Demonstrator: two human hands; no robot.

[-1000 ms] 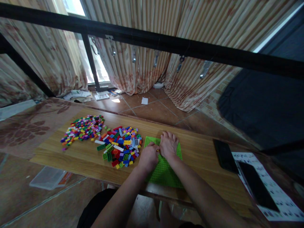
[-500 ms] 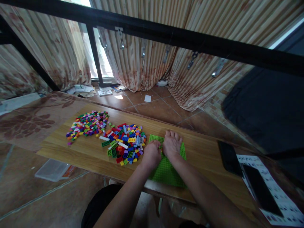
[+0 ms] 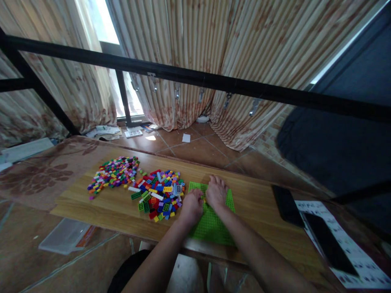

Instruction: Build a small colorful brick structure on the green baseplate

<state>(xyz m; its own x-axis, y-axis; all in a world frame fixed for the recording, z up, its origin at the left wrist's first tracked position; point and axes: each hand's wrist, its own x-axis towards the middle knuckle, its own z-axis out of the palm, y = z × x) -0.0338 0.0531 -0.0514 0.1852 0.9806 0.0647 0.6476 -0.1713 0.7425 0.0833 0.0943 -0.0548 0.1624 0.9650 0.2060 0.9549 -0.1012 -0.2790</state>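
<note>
A green studded baseplate (image 3: 210, 232) lies on the wooden board below both my hands. Over its left part is my left hand (image 3: 192, 206), the fingers curled in; anything inside them is hidden. My right hand (image 3: 216, 193) rests on the far part of the plate, fingers stretched toward its far edge. A tiny yellow brick (image 3: 205, 201) shows on the plate in the gap between the hands. Left of the plate is a loose pile of larger toy bricks (image 3: 160, 195), and farther left a pile of smaller mixed-colour bricks (image 3: 114, 173).
A black phone (image 3: 287, 205) lies on the board at the right, beside a printed sheet (image 3: 354, 260) with another dark phone (image 3: 330, 242) on it. A clear plastic box (image 3: 62, 236) is on the tiled floor at the left. A black metal bar (image 3: 195, 77) crosses beyond the board.
The camera view has tilted up slightly, so the scene sits lower. Both hands stay over the baseplate in nearly the same pose.
</note>
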